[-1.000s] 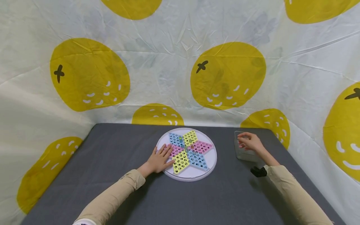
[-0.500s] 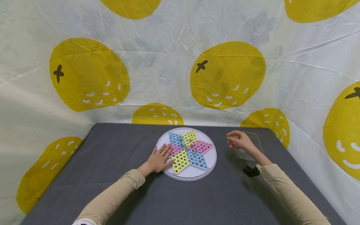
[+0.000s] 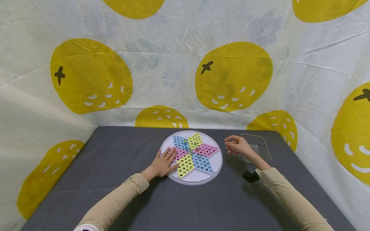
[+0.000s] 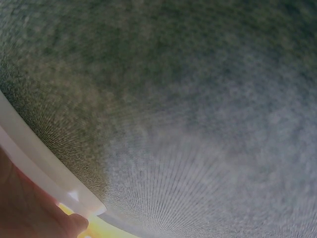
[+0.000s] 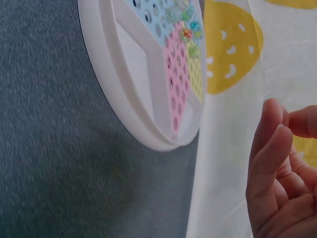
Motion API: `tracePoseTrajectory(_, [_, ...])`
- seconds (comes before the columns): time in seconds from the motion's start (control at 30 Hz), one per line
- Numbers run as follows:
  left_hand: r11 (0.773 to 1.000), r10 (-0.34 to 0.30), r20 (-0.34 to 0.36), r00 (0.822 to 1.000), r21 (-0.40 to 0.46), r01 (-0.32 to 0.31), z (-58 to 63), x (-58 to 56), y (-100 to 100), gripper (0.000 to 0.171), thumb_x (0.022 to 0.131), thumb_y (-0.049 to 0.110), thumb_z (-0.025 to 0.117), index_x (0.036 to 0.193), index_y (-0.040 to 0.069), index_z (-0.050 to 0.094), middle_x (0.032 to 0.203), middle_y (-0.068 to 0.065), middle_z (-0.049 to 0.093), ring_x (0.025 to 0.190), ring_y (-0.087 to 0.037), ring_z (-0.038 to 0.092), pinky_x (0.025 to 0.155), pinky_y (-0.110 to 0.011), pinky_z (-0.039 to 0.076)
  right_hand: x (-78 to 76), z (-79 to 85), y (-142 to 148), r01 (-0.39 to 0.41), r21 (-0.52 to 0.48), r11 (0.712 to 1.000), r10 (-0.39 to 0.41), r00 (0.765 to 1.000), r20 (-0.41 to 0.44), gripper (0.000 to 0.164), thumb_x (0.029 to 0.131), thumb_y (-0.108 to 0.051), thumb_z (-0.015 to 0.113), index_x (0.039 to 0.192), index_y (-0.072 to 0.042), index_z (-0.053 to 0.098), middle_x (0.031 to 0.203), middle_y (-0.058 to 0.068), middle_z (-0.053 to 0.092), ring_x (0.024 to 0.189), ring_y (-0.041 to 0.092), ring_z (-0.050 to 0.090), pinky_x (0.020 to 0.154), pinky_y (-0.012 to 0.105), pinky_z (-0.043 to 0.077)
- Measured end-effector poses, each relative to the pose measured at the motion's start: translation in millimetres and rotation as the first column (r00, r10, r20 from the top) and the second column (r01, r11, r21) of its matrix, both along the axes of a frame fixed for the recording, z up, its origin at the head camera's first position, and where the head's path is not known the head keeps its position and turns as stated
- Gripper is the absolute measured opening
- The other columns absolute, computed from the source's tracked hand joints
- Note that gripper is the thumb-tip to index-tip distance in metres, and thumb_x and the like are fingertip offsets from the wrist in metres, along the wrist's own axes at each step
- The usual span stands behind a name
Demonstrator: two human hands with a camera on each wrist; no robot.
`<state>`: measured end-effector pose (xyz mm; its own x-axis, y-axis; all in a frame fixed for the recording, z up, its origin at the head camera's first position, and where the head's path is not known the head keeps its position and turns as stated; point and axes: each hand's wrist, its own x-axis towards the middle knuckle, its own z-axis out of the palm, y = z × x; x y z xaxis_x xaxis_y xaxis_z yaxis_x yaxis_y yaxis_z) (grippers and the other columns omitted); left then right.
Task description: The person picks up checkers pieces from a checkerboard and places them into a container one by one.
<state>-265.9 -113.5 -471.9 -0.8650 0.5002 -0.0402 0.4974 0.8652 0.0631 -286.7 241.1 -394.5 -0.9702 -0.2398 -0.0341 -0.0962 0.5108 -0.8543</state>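
A round white Chinese checkers board [image 3: 192,179] lies on the table, its star in blue, yellow and pink. Several glass marbles [image 5: 184,22] sit in holes near the star's middle and in the blue and yellow points at the back. My left hand [image 3: 162,163] rests flat on the board's left side, fingers spread over a pink point. To the board's right, my right hand [image 3: 238,146] hovers above the table. Its thumb and fingertips [image 5: 283,136] come together in a pinch; the fingers hide the small thing between them.
A clear plastic box [image 3: 261,146] stands on the right, behind my right forearm; its contents are hard to make out. Dark grey cloth covers the table [image 3: 185,208]. A white curtain [image 3: 164,80] with yellow fruit prints hangs behind it.
My right hand has moved left, from over the clear box towards the board, keeping its pinched shape. The left hand and the board have stayed put.
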Motion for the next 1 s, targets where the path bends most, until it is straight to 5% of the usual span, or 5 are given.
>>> tracePoseTrajectory(0.3, [1.0,0.006,0.01,1.0,0.001,-0.006,2.7,1.7,0.7,0.068,0.091,0.055,0.027,0.144,0.014,0.015,0.151,-0.001,0.012,0.139,-0.025,0.009,0.106,-0.056,0.009,-2.1,-19.5,-20.1,-0.021,0.064,0.998,0.021,1.0,0.006,0.03,0.088,-0.018,0.055,0.11,0.003,0.053,0.072,0.012,0.065,0.064,0.03,0.063,0.055,0.042,0.05])
tracePoseTrajectory(0.43, [1.0,0.007,0.011,1.0,-0.002,-0.007,4.1,2.9,0.8,0.068,0.091,0.054,0.027,0.144,0.014,0.016,0.151,-0.002,0.012,0.139,-0.026,0.01,0.106,-0.056,0.01,-2.0,-27.6,-29.8,-0.045,0.08,0.996,0.045,0.999,0.008,0.03,0.087,-0.016,0.055,0.109,0.004,0.053,0.077,0.02,0.066,0.057,0.02,0.063,0.052,0.039,0.049])
tracePoseTrajectory(0.57, [1.0,0.002,0.01,1.0,0.012,-0.003,4.1,3.2,0.6,0.067,0.092,0.053,0.029,0.144,0.013,0.017,0.151,-0.003,0.014,0.139,-0.027,0.01,0.106,-0.057,0.01,-1.9,-32.8,-39.7,-0.06,0.086,0.995,0.059,0.998,0.013,0.031,0.086,-0.015,0.056,0.11,0.004,0.053,0.077,0.019,0.066,0.054,0.012,0.061,0.05,0.035,0.049])
tracePoseTrajectory(1.0, [1.0,0.005,0.003,1.0,0.001,-0.005,0.0,0.8,0.5,0.066,0.091,0.054,0.028,0.144,0.015,0.018,0.151,-0.002,0.014,0.139,-0.026,0.011,0.106,-0.057,0.011,-0.9,-44.4,-66.9,-0.059,0.07,0.996,0.057,0.998,0.04,0.023,0.085,-0.016,0.059,0.102,-0.002,0.058,0.071,0.009,0.067,0.052,0.013,0.06,0.046,0.029,0.047])
